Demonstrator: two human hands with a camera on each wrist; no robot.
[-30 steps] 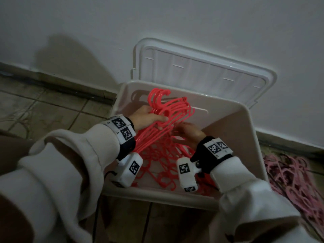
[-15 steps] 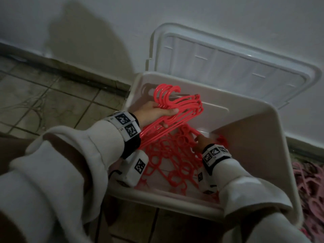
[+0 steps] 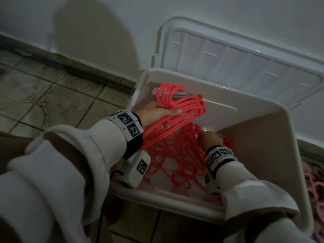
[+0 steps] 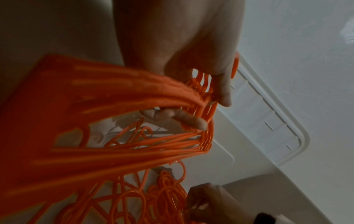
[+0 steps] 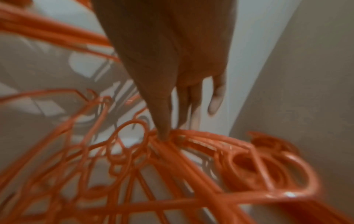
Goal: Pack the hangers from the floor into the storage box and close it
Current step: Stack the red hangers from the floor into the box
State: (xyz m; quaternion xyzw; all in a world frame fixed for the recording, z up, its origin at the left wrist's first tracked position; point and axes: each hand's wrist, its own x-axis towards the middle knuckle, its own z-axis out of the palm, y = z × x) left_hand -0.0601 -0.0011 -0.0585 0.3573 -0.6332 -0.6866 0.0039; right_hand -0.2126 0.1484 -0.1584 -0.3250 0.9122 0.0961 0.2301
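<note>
A white storage box [image 3: 175, 206] stands open on the floor, its lid [image 3: 245, 60] leaning back against the wall. My left hand [image 3: 157, 113] grips a bunch of red hangers [image 3: 185, 109] near their hooks, holding it tilted inside the box; the left wrist view shows thumb and fingers [image 4: 193, 119] curled round the bunch [image 4: 134, 94]. More red hangers [image 3: 173, 160] lie tangled on the box bottom. My right hand [image 3: 208, 139] reaches down among them. In the right wrist view its fingers [image 5: 164, 115] are straight, one tip touching the lying hangers [image 5: 191, 159].
A pile of pink hangers [image 3: 313, 183] lies on the floor right of the box. Tiled floor [image 3: 61, 102] stretches to the left, with the wall and skirting close behind the box. Both white sleeves hang over the box's near rim.
My right hand has let go of the bunch and sunk deeper toward the box's right side, onto the lying hangers. My left hand keeps hold of the bunch.
</note>
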